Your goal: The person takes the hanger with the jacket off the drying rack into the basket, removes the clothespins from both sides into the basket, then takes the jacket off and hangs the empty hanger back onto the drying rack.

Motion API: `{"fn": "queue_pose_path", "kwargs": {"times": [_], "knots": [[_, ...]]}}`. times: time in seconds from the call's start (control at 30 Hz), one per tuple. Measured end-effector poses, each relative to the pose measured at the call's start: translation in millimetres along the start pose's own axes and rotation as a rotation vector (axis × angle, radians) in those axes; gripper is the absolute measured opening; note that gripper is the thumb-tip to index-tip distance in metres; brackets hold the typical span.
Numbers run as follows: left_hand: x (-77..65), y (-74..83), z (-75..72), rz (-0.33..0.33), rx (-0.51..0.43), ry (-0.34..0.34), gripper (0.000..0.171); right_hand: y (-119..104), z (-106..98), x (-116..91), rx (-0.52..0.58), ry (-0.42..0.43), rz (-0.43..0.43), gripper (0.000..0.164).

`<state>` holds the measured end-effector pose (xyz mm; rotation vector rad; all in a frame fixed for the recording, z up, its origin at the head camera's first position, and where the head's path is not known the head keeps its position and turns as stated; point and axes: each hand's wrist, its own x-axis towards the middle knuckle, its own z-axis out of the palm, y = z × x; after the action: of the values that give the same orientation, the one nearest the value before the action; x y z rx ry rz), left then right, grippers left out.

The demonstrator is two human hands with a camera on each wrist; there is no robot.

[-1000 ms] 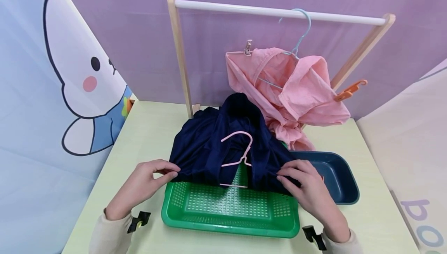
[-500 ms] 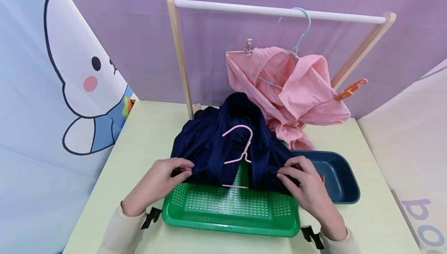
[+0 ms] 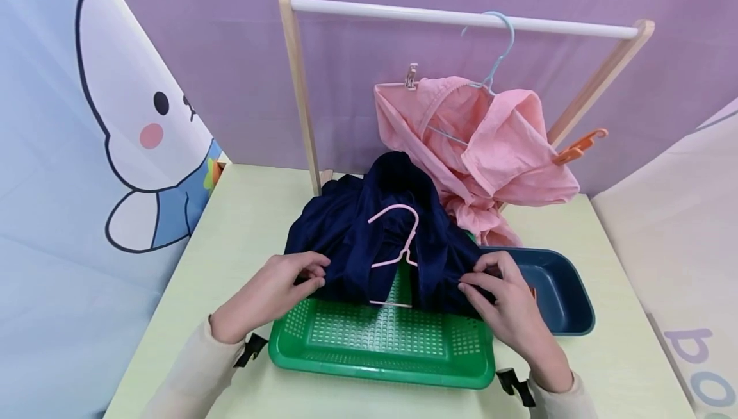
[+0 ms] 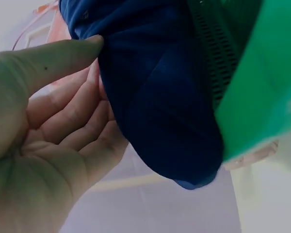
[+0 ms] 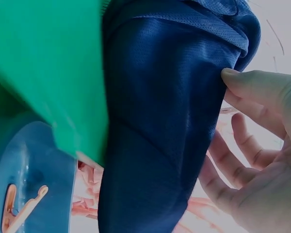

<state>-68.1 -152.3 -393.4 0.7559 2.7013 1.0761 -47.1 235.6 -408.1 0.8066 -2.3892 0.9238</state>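
A navy blue jacket lies front-open over the back of a green basket. A pink hanger sits inside it, its hook standing up through the front opening. My left hand pinches the jacket's lower left edge; in the left wrist view, the thumb presses the cloth against the fingers. On the other side, my right hand pinches the jacket's right edge between thumb and index finger. The right wrist view shows the other fingers loosely bent beside the cloth. The hanger's arms are mostly hidden under the jacket.
Behind stands a wooden rack with a white rail. A pink garment hangs there on a light blue hanger, with an orange clothespin and a metal clip. A dark blue bin holds an orange clothespin.
My left hand has moved rightward along the jacket's edge, toward the middle. The pink hanger's hook has risen slightly. My right hand stays at almost the same spot.
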Motion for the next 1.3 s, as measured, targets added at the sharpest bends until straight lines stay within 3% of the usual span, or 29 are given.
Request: {"fn": "queue_pose_path", "kwargs": {"times": [0.23,0.37,0.67,0.93,1.13,1.3], "knots": [[13.9,12.8,0.8,0.05,-0.021,0.029,0.029,-2,0,3,0.007,-0.006,-0.007,0.045],[21.6,20.4,1.4,0.088,0.015,0.052,0.032,-4,1,4,0.01,-0.026,0.011,0.047],[38.7,34.1,3.3,0.125,0.04,0.036,0.032,-3,1,8,0.006,-0.03,0.019,0.05],[37.4,35.2,2.4,0.183,0.096,0.091,0.031,-6,3,13,0.02,-0.019,-0.001,0.046],[32.2,32.3,-5.5,0.182,0.104,0.147,0.029,-14,2,15,0.036,-0.036,0.031,0.042],[28.0,27.1,-12.2,0.176,0.089,0.16,0.027,-15,-1,15,0.028,0.012,-0.002,0.04]]}}
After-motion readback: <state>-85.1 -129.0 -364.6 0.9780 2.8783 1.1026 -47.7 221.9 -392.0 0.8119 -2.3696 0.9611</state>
